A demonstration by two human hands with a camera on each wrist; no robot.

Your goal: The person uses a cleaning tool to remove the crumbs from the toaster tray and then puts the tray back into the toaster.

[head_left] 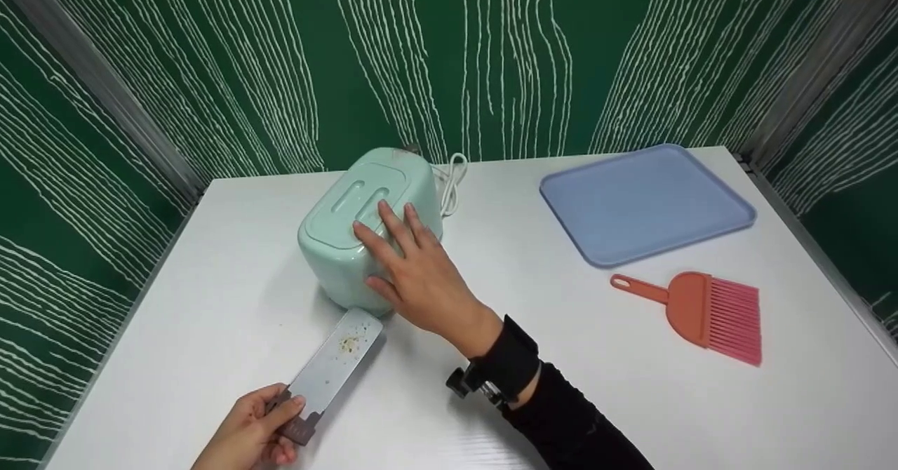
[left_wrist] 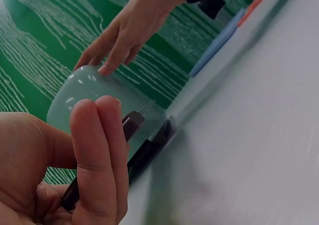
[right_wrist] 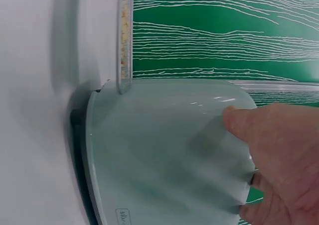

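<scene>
One toaster (head_left: 333, 270), one crumb tray (head_left: 333, 366)

The left hand (head_left: 245, 424) pinches the crumb tray just beside the toaster's end; the right hand (head_left: 435, 284), fingers spread, rests on the toaster. One blue tray (head_left: 645, 200) and one brush (head_left: 687, 309) lie on the tabletop (head_left: 210, 280). Only the right-wrist view shows the toaster's label (right_wrist: 123, 217); only the head view, two lid grooves (head_left: 349, 196).

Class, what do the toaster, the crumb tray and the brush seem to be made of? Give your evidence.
Toaster: glossy, probably plastic or painted metal; its rounded mint-green shell shows bright highlights.
Crumb tray: likely thin metal, smooth and grey with a soft sheen; its matte brown end could be plastic.
Brush: probably satin plastic, evenly coloured; its straight pink bristles look synthetic.
</scene>
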